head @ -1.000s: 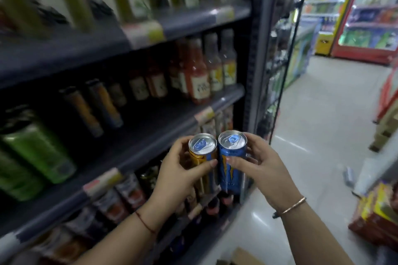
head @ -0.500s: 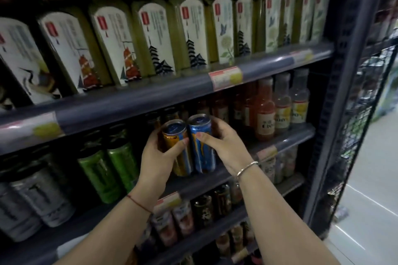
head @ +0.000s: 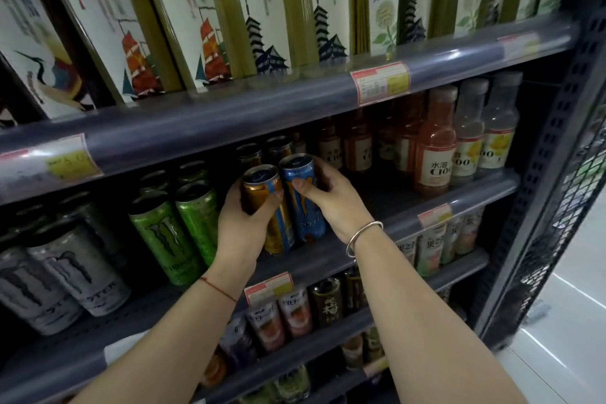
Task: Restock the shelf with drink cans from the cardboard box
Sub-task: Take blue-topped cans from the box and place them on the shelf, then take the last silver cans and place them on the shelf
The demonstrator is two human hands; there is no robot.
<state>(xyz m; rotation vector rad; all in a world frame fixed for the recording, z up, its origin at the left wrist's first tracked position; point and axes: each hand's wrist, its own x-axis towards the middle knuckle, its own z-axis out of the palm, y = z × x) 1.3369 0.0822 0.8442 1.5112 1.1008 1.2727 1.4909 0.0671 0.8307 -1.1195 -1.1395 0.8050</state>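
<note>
Side by side, the left hand [head: 241, 226] grips an orange can [head: 265, 207] and the right hand [head: 334, 197] grips a blue can [head: 303, 203]. Both cans touch, upright at the middle shelf [head: 459, 193], just right of green cans [head: 177, 233].

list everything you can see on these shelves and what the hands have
tall green tea bottles with white labels: a full row, top shelf
green cans: at least two, middle shelf, left of the hands
silver-grey cans: at least two, middle shelf, far left
orange and pale juice bottles: several, middle shelf right
small cans and bottles: several, lower shelves
price tag: red and yellow, top shelf rail
gold can: one, left hand
blue can: one, right hand
</note>
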